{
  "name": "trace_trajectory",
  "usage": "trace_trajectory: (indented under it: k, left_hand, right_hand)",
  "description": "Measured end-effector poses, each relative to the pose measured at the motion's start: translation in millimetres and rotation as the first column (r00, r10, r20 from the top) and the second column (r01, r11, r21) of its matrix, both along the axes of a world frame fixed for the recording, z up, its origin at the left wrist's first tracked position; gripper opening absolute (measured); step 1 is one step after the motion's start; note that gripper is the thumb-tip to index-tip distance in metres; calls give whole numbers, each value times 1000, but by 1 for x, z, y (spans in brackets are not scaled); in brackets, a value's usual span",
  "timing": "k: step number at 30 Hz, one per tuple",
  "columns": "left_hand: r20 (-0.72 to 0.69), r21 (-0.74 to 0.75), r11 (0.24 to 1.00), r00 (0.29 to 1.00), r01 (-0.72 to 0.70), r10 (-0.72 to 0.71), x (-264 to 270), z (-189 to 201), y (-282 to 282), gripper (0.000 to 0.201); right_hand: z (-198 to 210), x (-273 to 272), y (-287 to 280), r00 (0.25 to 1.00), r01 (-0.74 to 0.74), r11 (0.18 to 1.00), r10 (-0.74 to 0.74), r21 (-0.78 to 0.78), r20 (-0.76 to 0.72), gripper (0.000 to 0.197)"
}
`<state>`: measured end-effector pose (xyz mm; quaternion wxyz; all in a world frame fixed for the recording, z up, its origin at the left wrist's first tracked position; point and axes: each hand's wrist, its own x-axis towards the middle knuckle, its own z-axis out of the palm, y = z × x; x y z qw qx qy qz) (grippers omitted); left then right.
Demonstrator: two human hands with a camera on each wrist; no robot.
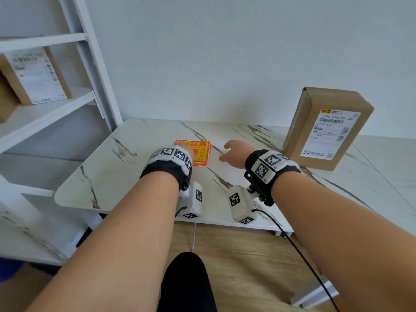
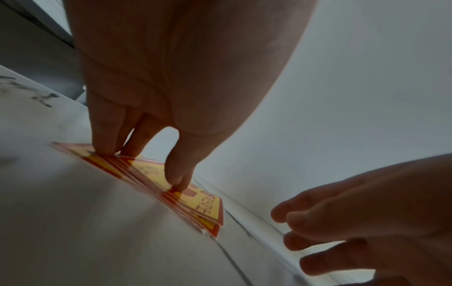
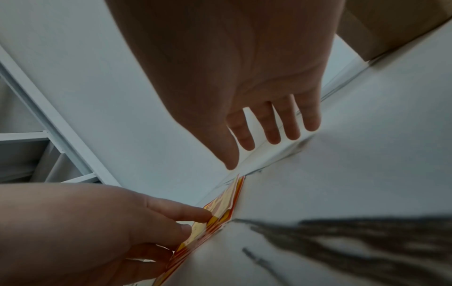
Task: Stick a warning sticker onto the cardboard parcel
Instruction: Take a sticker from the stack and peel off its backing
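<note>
A fanned stack of red and yellow warning stickers (image 1: 201, 152) lies on the marble table (image 1: 126, 167). My left hand (image 2: 144, 167) rests on top of the stack, straight fingers (image 2: 105, 149) and thumb tip pressing down on the stickers (image 2: 208, 207). My right hand (image 1: 230, 152) hovers just right of the stack, fingers spread and holding nothing. The right wrist view shows its fingertips (image 3: 272, 135) above the table, apart from the stickers (image 3: 220, 214). The cardboard parcel (image 1: 326, 129) stands upright at the back right, its white shipping label facing me.
A white shelf unit (image 1: 47, 113) stands at the left and holds another labelled parcel (image 1: 33, 75). A white wall runs close behind the table. The table's front edge (image 1: 225, 222) is near my wrists, with a black cable (image 1: 299, 251) hanging below.
</note>
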<state>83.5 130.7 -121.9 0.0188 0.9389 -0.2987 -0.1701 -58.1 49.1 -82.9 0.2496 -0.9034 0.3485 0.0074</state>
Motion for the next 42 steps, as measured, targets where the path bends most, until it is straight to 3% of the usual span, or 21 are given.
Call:
trace_trajectory:
  k: [6, 10, 14, 16, 19, 22, 28, 32, 36, 39, 42]
  left_hand:
    - [104, 47, 997, 992, 63, -68, -3, 5, -3, 25]
    - [208, 31, 998, 977, 49, -54, 16, -10, -2, 35]
    - [104, 21, 999, 994, 27, -29, 5, -5, -2, 39]
    - [118, 30, 998, 992, 47, -50, 2, -2, -2, 39]
    - [136, 90, 984, 977, 151, -162, 10, -11, 0, 38]
    - [107, 187, 948, 954, 258, -280, 8, -12, -3, 23]
    - [176, 257, 894, 892, 367, -416, -8, -9, -15, 40]
    - [165, 222, 870, 862, 441, -479, -42, 6, -24, 49]
    - [153, 212, 876, 870, 434, -468, -83, 18, -44, 47]
    - [168, 256, 865, 861, 432, -480, -84, 5, -59, 44]
    - [174, 174, 905, 892, 389, -417, -59, -22, -91, 40]
  right_hand:
    - [0, -11, -7, 999, 0, 1000, 0, -12, -41, 51]
    - [-3, -9, -8, 997, -29, 1000, 28, -11, -66, 54]
    - [-4, 0, -3, 990, -100, 995, 101, 10, -99, 50]
    - [-5, 5, -2, 984, -135, 991, 136, 19, -112, 47]
    - [-6, 9, -1, 979, -156, 988, 158, 20, -129, 45]
    - [-5, 5, -4, 974, -160, 987, 157, -7, -163, 41]
    - [-3, -19, -10, 984, -120, 992, 113, -39, -139, 45]
    - [-6, -37, -18, 986, -81, 995, 73, -50, -147, 24]
    - [-10, -57, -28, 990, 5, 996, -18, -94, -142, 38]
    - [-5, -71, -34, 989, 36, 996, -47, -78, -140, 23]
    - [-3, -82, -41, 989, 143, 989, -144, -39, -33, 40]
